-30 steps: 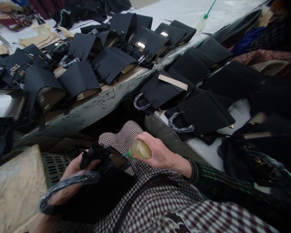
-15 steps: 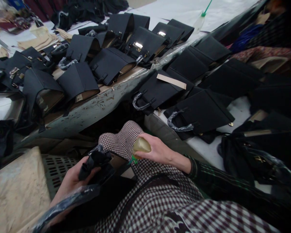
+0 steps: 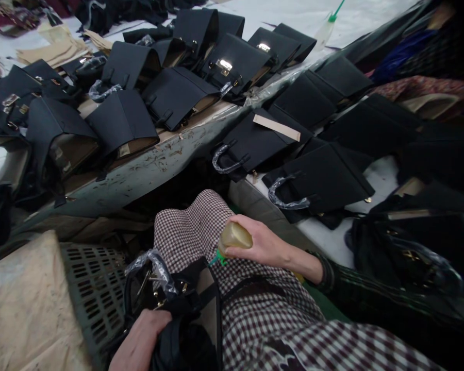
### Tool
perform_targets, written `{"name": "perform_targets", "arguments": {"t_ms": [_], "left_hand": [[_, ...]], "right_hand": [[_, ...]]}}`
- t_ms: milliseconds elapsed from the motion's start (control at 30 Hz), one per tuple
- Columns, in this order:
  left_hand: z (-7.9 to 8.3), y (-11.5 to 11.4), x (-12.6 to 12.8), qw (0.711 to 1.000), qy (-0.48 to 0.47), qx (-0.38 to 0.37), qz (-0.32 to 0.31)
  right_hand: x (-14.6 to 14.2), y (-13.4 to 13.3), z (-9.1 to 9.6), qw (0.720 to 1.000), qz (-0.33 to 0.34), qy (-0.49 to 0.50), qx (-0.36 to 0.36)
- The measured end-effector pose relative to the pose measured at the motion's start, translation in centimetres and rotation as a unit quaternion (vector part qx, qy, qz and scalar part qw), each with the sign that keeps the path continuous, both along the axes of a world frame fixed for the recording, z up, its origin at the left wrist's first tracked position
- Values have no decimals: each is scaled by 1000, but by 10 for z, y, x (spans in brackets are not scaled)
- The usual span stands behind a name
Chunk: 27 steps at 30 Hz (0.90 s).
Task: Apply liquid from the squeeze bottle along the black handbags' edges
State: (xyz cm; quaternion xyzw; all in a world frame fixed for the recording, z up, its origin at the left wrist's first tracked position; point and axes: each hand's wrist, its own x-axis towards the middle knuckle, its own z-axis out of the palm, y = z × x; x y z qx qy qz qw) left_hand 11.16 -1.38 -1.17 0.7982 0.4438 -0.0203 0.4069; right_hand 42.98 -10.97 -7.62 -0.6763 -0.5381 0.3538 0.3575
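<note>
My right hand (image 3: 268, 245) is closed around a squeeze bottle (image 3: 235, 237) of yellowish liquid, tipped so its green nozzle points down to the left. The nozzle tip is at the upper edge of a black handbag (image 3: 185, 335) in my lap. That bag has a plastic-wrapped handle (image 3: 158, 265), gold-coloured fittings and a pale inner face turned towards the bottle. My left hand (image 3: 145, 335) grips the bag from the near left side; its fingertips are hidden behind black material.
Several black handbags (image 3: 181, 95) stand on the table ahead, and more (image 3: 325, 172) lie on the surface at right. A plastic crate (image 3: 96, 283) and a tan, creased block (image 3: 23, 304) are at lower left. Another green-tipped bottle (image 3: 325, 31) stands at the back.
The handbag has been turned, bringing its wrapped handle up and its pale inner side into view. My left hand has shifted lower and right. The bottle has moved slightly right.
</note>
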Motion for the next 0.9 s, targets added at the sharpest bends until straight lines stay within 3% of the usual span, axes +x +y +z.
{"name": "perform_targets", "arguments": {"t_ms": [167,433,633,800,900], "left_hand": [[-13,0,0,1000,19,-8,8],[-19,-2,-6,1000,23,-8,-1],[-23,-2,-6,998,56,-7,-9],[-19,-10,-5,999,50,-12,-6],[-14,-4,-20,1000,5,7,11]], "right_hand": [[-5,10,-8,1000,16,-11,19],[0,11,3,997,51,35,-40],[-4,5,-9,1000,5,9,-3],[0,3,-1,995,19,72,-63],[3,7,5,987,-41,130,-82]]}}
